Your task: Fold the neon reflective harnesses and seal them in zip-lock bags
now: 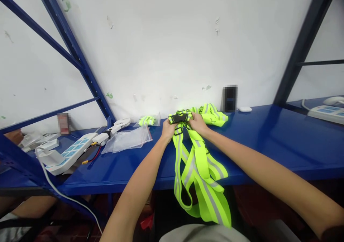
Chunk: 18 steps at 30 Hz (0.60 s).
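Observation:
A fluorescent yellow reflective harness [199, 163] with grey stripes hangs from my hands over the front edge of the blue table. At its upper end is a black plastic buckle [179, 118]. My left hand [168, 129] is closed on the strap at the buckle's left side. On the other side, my right hand [198, 123] grips the strap just right of the buckle. Behind my right hand lies a heap of the same yellow webbing [213, 115]; whether it joins the held harness I cannot tell.
Clear zip bags [131, 140] lie left of my hands, near a bagged yellow bundle [147, 121]. A white handheld fan [119, 125] and a power strip [72, 154] are further left. A dark upright device [230, 98] and a white case [245, 109] stand by the wall. Blue posts frame the table [268, 141].

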### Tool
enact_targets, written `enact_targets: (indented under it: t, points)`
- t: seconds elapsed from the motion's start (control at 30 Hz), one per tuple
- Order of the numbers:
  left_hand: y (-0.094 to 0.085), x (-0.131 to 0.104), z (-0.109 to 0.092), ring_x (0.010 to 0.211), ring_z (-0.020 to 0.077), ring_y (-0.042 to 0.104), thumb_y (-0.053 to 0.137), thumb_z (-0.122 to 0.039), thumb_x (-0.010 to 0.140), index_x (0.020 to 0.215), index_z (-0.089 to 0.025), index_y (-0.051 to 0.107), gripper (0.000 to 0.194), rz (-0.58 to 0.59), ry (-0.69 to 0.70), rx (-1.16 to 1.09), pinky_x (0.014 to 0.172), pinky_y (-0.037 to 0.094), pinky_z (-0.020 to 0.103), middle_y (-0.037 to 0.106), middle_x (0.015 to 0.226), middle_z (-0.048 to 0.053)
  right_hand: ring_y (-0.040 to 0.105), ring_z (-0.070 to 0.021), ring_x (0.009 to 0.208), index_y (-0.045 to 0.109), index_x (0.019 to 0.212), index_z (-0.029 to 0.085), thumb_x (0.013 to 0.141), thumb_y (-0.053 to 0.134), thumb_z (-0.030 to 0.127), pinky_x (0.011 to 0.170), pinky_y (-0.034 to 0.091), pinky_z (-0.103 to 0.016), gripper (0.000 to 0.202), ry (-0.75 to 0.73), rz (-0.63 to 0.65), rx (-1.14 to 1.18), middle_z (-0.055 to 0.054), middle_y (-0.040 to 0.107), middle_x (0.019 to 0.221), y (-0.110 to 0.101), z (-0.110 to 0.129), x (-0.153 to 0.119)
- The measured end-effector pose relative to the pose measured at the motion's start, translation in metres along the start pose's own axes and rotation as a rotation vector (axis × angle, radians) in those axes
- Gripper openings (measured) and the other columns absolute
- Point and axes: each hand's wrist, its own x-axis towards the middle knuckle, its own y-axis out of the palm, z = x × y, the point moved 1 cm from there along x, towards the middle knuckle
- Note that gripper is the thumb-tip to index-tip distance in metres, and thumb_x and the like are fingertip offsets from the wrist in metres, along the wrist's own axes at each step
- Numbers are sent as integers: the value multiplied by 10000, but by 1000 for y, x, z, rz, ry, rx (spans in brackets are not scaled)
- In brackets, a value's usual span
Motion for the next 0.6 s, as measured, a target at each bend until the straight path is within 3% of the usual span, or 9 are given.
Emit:
enact_targets:
  t: [0.17,0.3,0.37,0.43,0.5,0.6]
  points:
    - [1,-4,-5,819,221,651,770,-272,667,846,-120,712,242,-60,84,178,758,488,303,731,853,77,627,-297,856,633,946,205,824,501,213,827,494,-446,181,-96,-98,-253,-93,693,920,2,6,-10]
    - [11,-12,-8,903,243,662,736,-313,740,931,-126,713,268,-6,117,190,833,485,326,736,918,92,628,-282,981,582,1189,212,850,528,258,902,476,-417,346,-179,-173,-217,-91,671,1153,-2,14,-12]
    - [16,-15,-8,926,249,661,722,-345,761,948,-133,711,283,31,96,168,847,483,331,734,907,88,615,-267,1061,602,1178,214,863,518,266,952,458,-398,330,-250,-152,-153,-80,659,1209,-3,18,-11]
    - [17,-15,-6,900,247,660,717,-356,756,917,-134,711,274,30,31,127,819,487,327,728,860,78,620,-254,1066,662,1041,202,847,498,216,968,451,-383,255,-294,-98,-98,-71,693,1132,-3,22,-10]
    - [15,-13,-3,856,240,659,728,-335,723,887,-133,709,261,2,-39,82,783,492,323,722,824,67,637,-245,1012,689,937,196,801,499,162,943,460,-372,236,-285,-54,-75,-57,720,1026,-2,24,-10]
    - [7,-10,0,809,238,660,743,-288,664,864,-126,708,260,-43,-102,46,753,497,328,718,801,66,637,-225,885,704,964,199,757,526,148,830,484,-350,278,-230,17,-86,-40,717,1032,0,25,-11]
